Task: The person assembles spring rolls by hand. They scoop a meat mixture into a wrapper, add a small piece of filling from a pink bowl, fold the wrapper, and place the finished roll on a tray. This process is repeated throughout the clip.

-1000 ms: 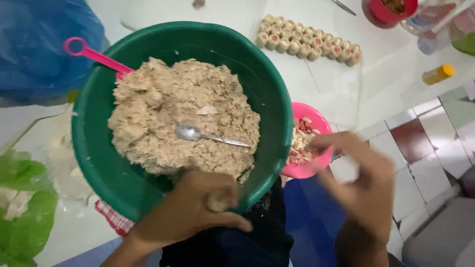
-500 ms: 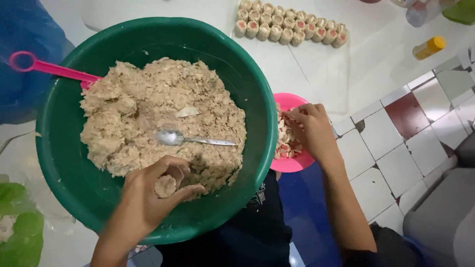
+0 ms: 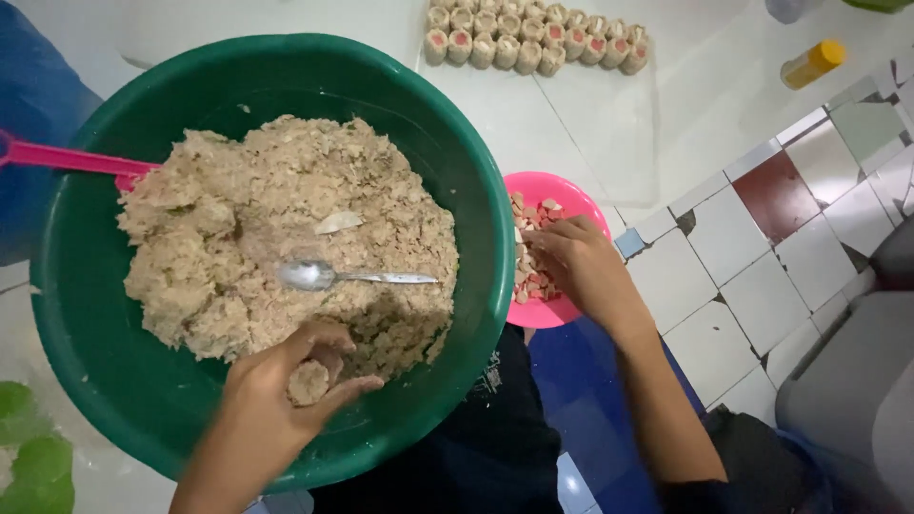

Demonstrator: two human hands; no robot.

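A big green basin (image 3: 476,171) holds a beige, crumbly dough-like mixture (image 3: 257,238) with a metal spoon (image 3: 333,277) lying on it. My left hand (image 3: 281,395) is curled over the basin's near side around a small lump of the mixture (image 3: 308,382). My right hand (image 3: 571,262) reaches into a small pink bowl (image 3: 562,186) of red and white chopped pieces (image 3: 529,271), fingers bent down among them. Whether it holds a piece is hidden.
Rows of small filled rolls (image 3: 533,43) lie on a clear sheet at the back. A pink handle (image 3: 67,160) sticks over the basin's left rim. A yellow bottle (image 3: 811,63) stands far right. Green bags (image 3: 33,457) lie at lower left. Tiled floor lies to the right.
My right hand went from hovering in front of me into the pink bowl and stays among the pieces. My left hand keeps the lump. The view has shifted closer.
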